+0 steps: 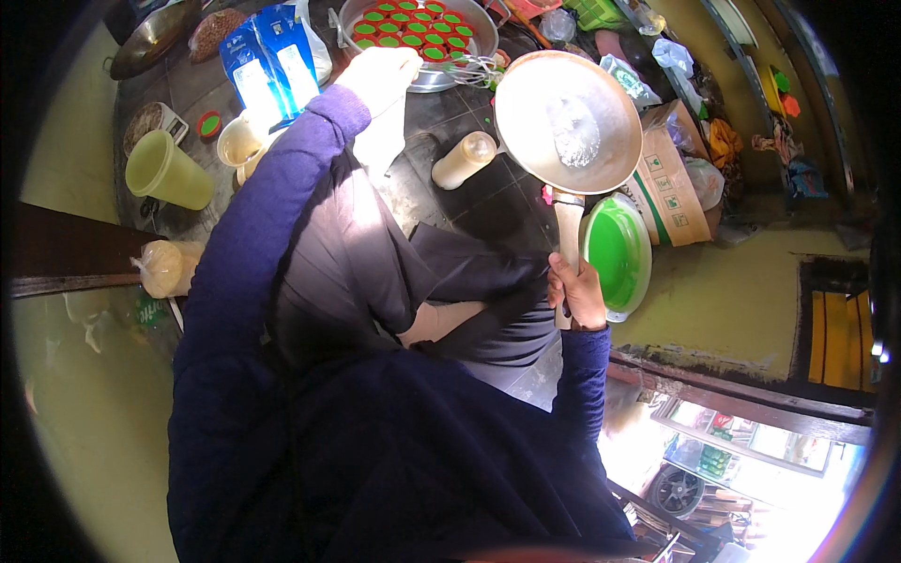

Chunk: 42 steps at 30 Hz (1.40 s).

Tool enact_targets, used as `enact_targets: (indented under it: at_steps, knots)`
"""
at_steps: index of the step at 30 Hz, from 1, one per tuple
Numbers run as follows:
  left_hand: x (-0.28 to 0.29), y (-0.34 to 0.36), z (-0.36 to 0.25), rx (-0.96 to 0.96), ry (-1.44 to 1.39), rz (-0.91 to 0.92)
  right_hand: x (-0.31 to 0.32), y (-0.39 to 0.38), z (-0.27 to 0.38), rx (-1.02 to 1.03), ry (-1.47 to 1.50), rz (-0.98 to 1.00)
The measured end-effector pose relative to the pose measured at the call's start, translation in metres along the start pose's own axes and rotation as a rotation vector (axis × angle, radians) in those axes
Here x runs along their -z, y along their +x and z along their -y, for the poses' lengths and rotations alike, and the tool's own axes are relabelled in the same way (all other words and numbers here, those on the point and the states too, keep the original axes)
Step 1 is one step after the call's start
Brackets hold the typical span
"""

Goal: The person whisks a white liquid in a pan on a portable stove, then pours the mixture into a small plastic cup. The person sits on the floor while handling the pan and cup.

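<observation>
My right hand [577,296] is closed around the light handle of a frying pan [530,113]. The pan is held level above the floor, and a bright whitish patch shows inside it. Sunlight washes out my left hand [383,73], stretched far forward by the near rim of a wide metal pot [488,42]. Its fingers are too bright to make out. Several small red cups with green middles [413,28] fill that pot. A wire whisk [474,70] lies against the pot's right side. A bottle of pale contents [465,159] stands between my arms.
To the left are a blue-and-white bag [267,61], a yellow-green pitcher [169,171], a small scale [172,125] and a wok [155,42]. At right, a green basin [618,258] sits beside a cardboard box [671,188]. A wall stands on the right.
</observation>
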<state>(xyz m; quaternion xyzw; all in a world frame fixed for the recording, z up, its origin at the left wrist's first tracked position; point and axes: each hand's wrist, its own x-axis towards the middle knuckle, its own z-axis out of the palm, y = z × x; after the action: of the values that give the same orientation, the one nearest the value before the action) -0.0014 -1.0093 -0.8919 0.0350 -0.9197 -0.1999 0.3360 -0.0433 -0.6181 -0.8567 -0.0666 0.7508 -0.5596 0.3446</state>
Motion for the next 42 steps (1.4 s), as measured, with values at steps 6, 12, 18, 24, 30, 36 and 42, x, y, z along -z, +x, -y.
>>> enact_targets:
  at_steps: [6, 12, 18, 24, 30, 36, 42]
  knots:
    - [0.003, 0.006, -0.018, 0.122, -0.073, 0.193, 0.001, 0.001, 0.001, 0.007, -0.015, 0.009]
    - [0.011, 0.01, -0.039, -0.045, -0.004, 0.203, 0.0, 0.006, 0.001, 0.032, -0.077, -0.002]
    - [0.018, 0.013, -0.049, -0.316, 0.091, 0.121, -0.004, 0.011, 0.0, 0.041, -0.081, -0.005]
    - [0.019, 0.016, -0.051, -0.481, 0.173, 0.06, -0.006, 0.014, 0.003, 0.019, -0.071, 0.001]
    - [0.032, 0.022, -0.058, -0.181, 0.007, 0.293, -0.006, 0.016, 0.005, 0.026, -0.08, 0.027]
    - [0.032, 0.021, -0.058, -0.133, -0.006, 0.368, -0.006, 0.02, 0.007, 0.033, -0.053, 0.046]
    - [0.028, 0.017, -0.059, -0.328, -0.068, 0.151, -0.009, 0.022, 0.009, 0.015, -0.037, 0.036]
